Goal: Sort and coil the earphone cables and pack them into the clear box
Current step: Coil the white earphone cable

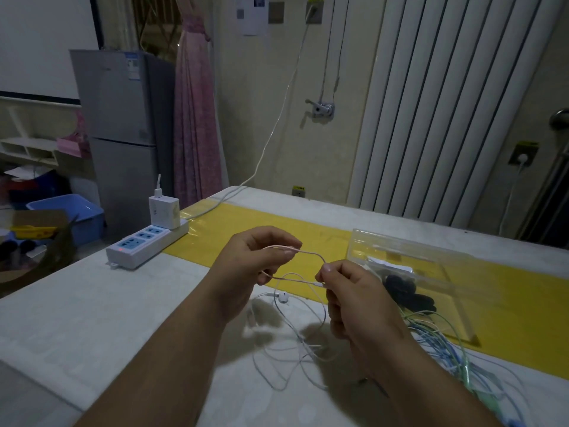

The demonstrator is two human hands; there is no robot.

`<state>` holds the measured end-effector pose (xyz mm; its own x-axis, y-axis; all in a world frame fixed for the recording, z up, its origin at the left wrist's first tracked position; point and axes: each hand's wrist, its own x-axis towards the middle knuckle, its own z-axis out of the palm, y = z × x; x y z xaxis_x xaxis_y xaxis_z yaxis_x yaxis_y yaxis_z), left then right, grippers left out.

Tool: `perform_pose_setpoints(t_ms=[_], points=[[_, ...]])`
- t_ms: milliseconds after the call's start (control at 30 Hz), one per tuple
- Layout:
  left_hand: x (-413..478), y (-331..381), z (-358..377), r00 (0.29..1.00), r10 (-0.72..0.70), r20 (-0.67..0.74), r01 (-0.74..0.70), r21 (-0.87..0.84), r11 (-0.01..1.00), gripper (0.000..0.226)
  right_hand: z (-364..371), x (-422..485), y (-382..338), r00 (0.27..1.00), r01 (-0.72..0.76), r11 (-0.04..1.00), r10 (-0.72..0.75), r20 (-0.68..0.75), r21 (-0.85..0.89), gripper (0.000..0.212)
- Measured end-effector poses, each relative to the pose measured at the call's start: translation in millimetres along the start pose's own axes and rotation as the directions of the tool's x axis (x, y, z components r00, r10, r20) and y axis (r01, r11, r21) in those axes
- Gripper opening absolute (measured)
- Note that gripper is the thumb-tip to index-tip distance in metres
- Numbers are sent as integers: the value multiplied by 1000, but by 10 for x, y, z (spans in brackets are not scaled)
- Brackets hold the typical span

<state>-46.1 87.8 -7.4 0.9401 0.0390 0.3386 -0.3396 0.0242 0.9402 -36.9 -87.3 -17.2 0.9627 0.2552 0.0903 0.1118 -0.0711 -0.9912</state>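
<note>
Coiling is in hand: the left hand (261, 263) and right hand (354, 300) each pinch an end of one loop of the white earphone cable (308, 253), held above the table (123, 318) beside the clear box (409, 242). Next, I judge, the slack tail below needs winding into further loops.

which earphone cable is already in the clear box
The black cable, bunched inside the clear box. The pinkish cable is in the left hand and right hand; the white cable and blue-green cables lie on the table.
</note>
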Motion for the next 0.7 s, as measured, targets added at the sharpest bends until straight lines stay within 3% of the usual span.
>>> perform_pose_setpoints(t_ms=[100, 233, 333, 467, 533, 567, 667, 700], points=[[-17, 38, 3, 999, 14, 37, -11, -73, 997, 22, 0, -8, 10, 1000, 8, 1000, -8, 9, 20, 26], [69, 12, -42, 964, -119, -237, 23, -370, 929, 41, -54, -22, -33, 998, 16, 1000, -16, 61, -10, 29], [125, -41, -142, 860, -219, -460, 13, -411, 912, 40, -89, -51, -96, 992, 5, 1000, -2, 127, -26, 25], [131, -45, -198, 620, -327, -714, 19, -403, 915, 39, -119, -43, -126, 988, -16, 995, 30, 151, -95, 26], [131, -35, -228, 517, -319, -794, 40, -350, 936, 35, -115, -39, -111, 988, 20, 988, 4, 152, -156, 27], [134, -40, -248, 507, -285, -813, 85, -282, 956, 31, -109, -45, -107, 990, 53, 981, -27, 141, -185, 27], [139, -103, -253, 576, -140, -805, 278, 32, 960, 4, -95, -68, -102, 987, 153, 956, -137, 82, -250, 24], [121, -117, -243, 602, -71, -795, 338, 173, 925, 16, -90, -71, -106, 984, 178, 947, -169, 55, -267, 24]])
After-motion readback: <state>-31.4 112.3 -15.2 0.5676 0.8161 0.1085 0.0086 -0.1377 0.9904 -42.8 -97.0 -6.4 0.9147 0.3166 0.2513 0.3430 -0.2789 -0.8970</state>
